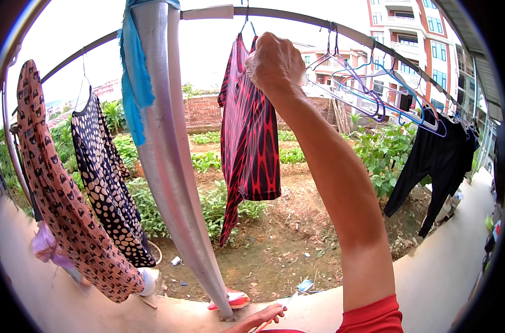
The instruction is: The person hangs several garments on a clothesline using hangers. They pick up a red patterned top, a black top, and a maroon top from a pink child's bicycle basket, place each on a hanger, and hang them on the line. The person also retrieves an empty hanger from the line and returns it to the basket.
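My right hand [276, 62] is raised to a red-and-black patterned garment [251, 133], closed at its shoulder. The back of the hand hides the fingers and that edge of the cloth. The garment hangs below a metal rail on a hanger [247, 25], whose hook and top show above the neckline. Low in the view, my left hand [270, 313] is closed around a thin pale rod [260, 326], mostly out of sight.
Empty hangers [369, 91] and black trousers [430, 161] hang to the right. On the left are a spotted dark garment [105, 172] and a pink printed one [64, 194]. A metal post [172, 155] with blue cloth [133, 77] stands before me. Beyond lies a garden [286, 222].
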### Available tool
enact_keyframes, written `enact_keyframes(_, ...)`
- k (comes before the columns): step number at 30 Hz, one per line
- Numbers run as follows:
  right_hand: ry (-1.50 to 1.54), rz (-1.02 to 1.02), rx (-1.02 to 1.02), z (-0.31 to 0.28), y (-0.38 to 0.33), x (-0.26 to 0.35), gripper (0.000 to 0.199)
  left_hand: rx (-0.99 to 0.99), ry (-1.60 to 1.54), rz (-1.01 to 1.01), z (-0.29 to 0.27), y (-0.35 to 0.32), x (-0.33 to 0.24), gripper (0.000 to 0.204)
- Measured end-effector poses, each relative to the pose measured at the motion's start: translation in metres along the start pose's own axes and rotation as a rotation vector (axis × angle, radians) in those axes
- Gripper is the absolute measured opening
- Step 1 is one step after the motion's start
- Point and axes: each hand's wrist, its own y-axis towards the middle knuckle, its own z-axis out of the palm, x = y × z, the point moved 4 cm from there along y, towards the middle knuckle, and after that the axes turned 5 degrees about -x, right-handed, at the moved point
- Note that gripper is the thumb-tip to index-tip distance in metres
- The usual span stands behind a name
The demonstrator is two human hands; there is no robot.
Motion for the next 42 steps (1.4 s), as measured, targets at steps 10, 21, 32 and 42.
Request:
enact_keyframes(10,-0.003,0.020,0.128,0.029,-0.020,0.011,0.011,0.020,0.022,0.031,-0.004,0.005,-0.012,0.044)
enact_keyframes(21,0.299,-0.222,0.172,-0.064,-0.087,-0.055,0.035,0.208,-0.236,0.066,0.036,0.021,-0.061,0.046)
enact_keyframes(32,-0.111,0.576,0.668,-0.239,-0.326,-0.319,0.033,0.721,-0.601,0.092,0.093,0.015,-0.134,0.054)
enact_keyframes(42,0.540,1.112,0.928,-0.331,-0.418,-0.331,0.023,1.070,-0.228,-0.034,0.212,0.001,-0.160,0.065)
